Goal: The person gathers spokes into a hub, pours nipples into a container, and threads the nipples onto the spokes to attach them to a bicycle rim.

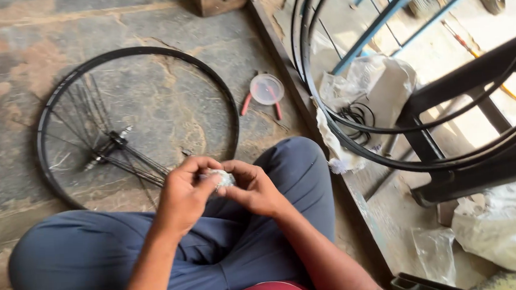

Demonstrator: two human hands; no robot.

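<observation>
Both my left hand and right hand pinch one small silvery bundle above my lap; a slackened grip could drop it toward the spoked wheel lying beyond my knees.

Single head view, steeply down, seemingly close

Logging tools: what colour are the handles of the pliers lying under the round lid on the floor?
Red handles on the pliers, seen in the head view, under the translucent pinkish lid.
</observation>
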